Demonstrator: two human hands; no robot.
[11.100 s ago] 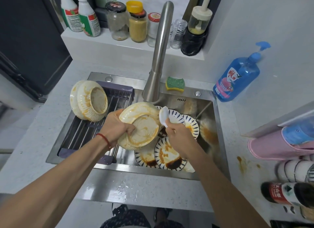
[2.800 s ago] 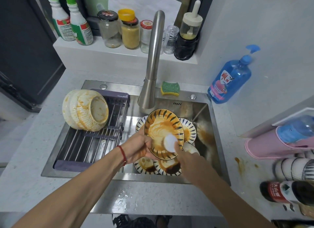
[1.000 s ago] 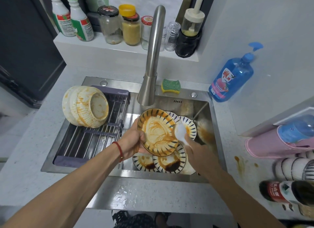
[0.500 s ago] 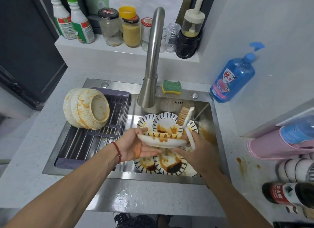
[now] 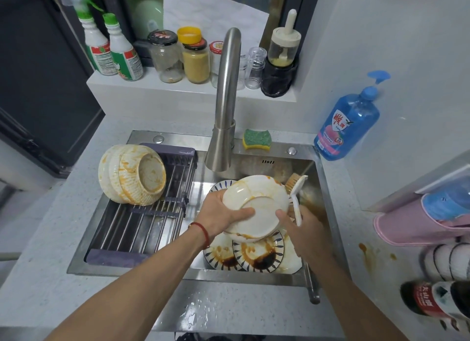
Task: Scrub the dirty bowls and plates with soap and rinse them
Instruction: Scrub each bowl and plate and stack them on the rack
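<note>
We see a pale speckled counter [image 5: 38,277] around a steel sink [image 5: 178,277], and a white ledge [image 5: 178,91] at the far side crowded with jars [image 5: 195,58]. A plain white wall [image 5: 407,35] rises on the right; a dark cabinet [image 5: 38,86] stands far left.

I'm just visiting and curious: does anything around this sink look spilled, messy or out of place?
Yes. Orange-brown sauce spots stain the counter right of the sink. The stacked bowls lie tipped on their side on the drying rack, still streaked with sauce. Water droplets wet the front ledge.
</note>
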